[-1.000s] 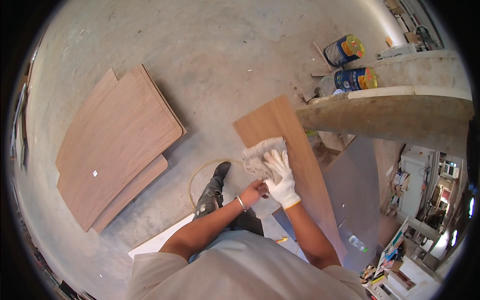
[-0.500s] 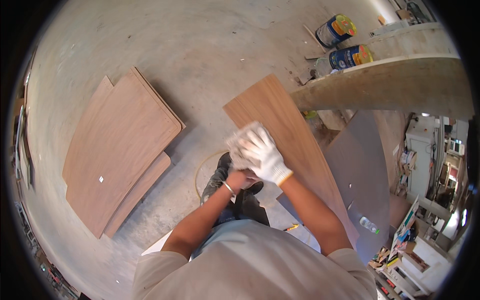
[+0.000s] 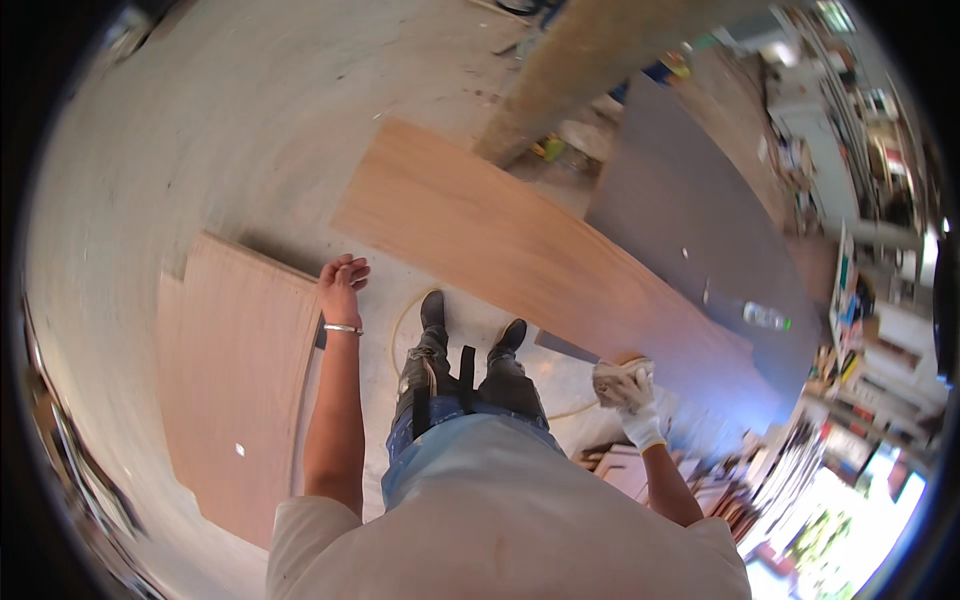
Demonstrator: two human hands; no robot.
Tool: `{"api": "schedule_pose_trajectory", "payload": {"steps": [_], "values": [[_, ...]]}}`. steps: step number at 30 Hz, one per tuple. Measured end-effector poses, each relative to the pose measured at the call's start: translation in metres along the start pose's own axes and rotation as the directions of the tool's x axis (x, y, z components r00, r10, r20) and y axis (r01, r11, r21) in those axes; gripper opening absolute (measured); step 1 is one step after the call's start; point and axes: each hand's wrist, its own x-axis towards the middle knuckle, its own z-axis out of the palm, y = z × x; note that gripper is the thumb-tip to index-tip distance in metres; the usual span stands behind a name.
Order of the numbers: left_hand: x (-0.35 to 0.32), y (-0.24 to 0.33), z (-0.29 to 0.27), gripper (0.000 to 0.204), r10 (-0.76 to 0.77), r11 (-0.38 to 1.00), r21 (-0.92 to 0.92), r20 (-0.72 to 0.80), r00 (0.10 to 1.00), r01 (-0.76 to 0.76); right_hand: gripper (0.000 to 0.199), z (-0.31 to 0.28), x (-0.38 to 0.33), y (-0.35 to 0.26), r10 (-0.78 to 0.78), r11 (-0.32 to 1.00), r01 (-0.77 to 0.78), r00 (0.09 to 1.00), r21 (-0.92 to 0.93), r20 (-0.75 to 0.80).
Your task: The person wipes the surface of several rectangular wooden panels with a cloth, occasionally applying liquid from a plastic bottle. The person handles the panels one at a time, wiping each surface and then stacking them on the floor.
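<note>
My right hand [image 3: 634, 400], in a white knit glove, is closed around a crumpled grey-beige rag [image 3: 608, 382]. It is at the near edge of a long brown wood panel [image 3: 500, 240], toward the panel's right end. My bare left hand [image 3: 345, 275], with a silver bangle at the wrist, hangs in the air left of the panel. Its fingers are loosely bent and hold nothing. Below and left of that hand lies a stack of curved wood panels [image 3: 240, 370].
Beyond the long panel lies a dark grey curved sheet [image 3: 690, 200] with a clear plastic bottle [image 3: 766, 316] on it. A thick beam [image 3: 560, 70] crosses at the top. Timber pieces [image 3: 735, 500] are piled at lower right. A thin yellowish hose [image 3: 400, 330] curls by my feet.
My hands have parted: the right one moved right and nearer with the rag, the left one moved left and came away empty. The view has turned toward the right.
</note>
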Motion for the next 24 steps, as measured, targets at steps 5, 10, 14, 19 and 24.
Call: {"api": "schedule_pose_trajectory", "payload": {"steps": [5, 10, 14, 19, 24], "values": [[0.015, 0.004, 0.037, 0.016, 0.166, 0.946, 0.298, -0.103, 0.981, -0.129, 0.01, 0.023, -0.022, -0.025, 0.965, 0.03, -0.09, 0.263, 0.995, -0.006], [-0.003, 0.01, 0.057, 0.014, 0.438, 0.313, 0.905, 0.131, 0.889, -0.288, 0.01, 0.045, 0.029, -0.072, 0.989, 0.068, -0.063, 0.137, 0.996, -0.059], [-0.052, 0.028, 0.095, 0.012, 0.34, 0.077, 0.847, 0.473, 0.813, -0.525, 0.053, 0.075, 0.118, -0.149, 0.404, 0.905, -0.196, 0.677, 0.379, -0.616], [-0.104, 0.03, 0.181, 0.008, 0.252, 0.039, 0.712, 0.672, 0.697, -0.701, 0.047, 0.057, 0.153, -0.17, -0.077, 0.957, 0.227, 0.798, 0.18, -0.598], [-0.107, 0.001, 0.244, 0.009, 0.328, -0.052, 0.468, 0.842, 0.428, -0.882, 0.039, 0.022, 0.088, -0.073, 0.176, 0.984, -0.171, 0.911, 0.046, -0.373]]}}
